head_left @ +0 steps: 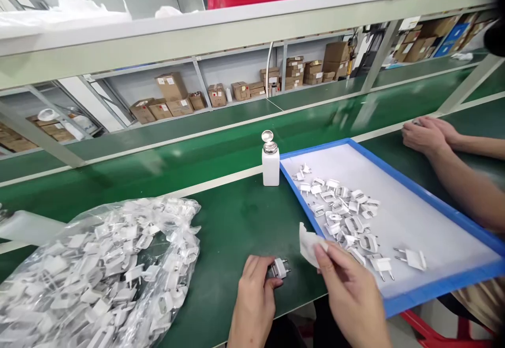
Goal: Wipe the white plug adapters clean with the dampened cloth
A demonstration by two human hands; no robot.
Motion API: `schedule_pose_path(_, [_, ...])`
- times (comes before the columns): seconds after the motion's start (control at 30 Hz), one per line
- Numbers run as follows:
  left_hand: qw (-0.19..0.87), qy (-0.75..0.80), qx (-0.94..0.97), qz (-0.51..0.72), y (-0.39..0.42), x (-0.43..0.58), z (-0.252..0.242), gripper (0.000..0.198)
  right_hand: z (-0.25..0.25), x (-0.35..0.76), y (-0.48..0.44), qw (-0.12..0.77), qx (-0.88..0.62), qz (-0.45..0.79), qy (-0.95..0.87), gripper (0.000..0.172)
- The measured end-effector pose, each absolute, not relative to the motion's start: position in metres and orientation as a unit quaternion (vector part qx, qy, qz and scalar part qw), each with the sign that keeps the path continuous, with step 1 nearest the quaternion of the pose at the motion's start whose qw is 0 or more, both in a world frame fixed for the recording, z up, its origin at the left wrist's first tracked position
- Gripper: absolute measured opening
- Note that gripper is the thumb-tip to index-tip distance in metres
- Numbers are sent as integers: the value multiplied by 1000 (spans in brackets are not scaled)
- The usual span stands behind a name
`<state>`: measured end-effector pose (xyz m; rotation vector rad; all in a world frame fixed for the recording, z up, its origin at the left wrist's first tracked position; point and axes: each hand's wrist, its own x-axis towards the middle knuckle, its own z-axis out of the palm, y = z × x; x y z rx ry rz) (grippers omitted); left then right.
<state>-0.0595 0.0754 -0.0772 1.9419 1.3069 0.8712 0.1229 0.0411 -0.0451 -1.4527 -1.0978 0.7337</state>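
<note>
My left hand [254,298] is closed around a small white two-pin plug [280,268], its metal pins pointing right, just above the green tabletop. In my right hand [351,290] a piece of white cloth or tissue [310,245] is pinched between thumb and fingers, apart from the plug. To the left lies a clear plastic bag [185,208] spread open with many white plugs [106,269] in it. On the right, a blue-rimmed tray [394,179] with a white base carries more white plugs [381,265], mostly along its left side.
A white pump bottle [271,166] stands upright by the tray's far left corner. Another white bottle [29,227] is beside the bag. At right, a co-worker's hands [428,133] rest over the table. A pale shelf beam [236,24] crosses above; cardboard boxes [171,87] sit behind.
</note>
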Motion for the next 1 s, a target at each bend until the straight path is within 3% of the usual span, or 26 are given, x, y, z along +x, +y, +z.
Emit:
schedule_pose_path(0.03, [312,497,738,333,75,-59,-77,38,-56,119,40,544,-603,248,-528,22])
schedule_pose_path(0.17, [289,507,739,338,74,-55,-72,30,-86,104,38,469,-497,128,-718,53])
schedule_pose_path(0.23, [271,512,741,340,73,-54,-70,31,-93,101,36,457,-476,90,-746,58])
schedule_pose_path(0.47, [241,494,745,378,74,-53,-75,45,-103,112,18,410,-448,-30,-794,51])
schedule_pose_path(0.7, [234,496,756,356,76,-52,-73,39,-97,104,34,429,-468,33,-772,65])
schedule_pose_path(0.87, [231,486,770,343,77,-60,-88,36,-82,104,54,413,-487,111,-762,53])
schedule_pose_path(1.0, [185,474,769,386,80,-64,-110,33,-91,102,64,410,-484,55,-771,42])
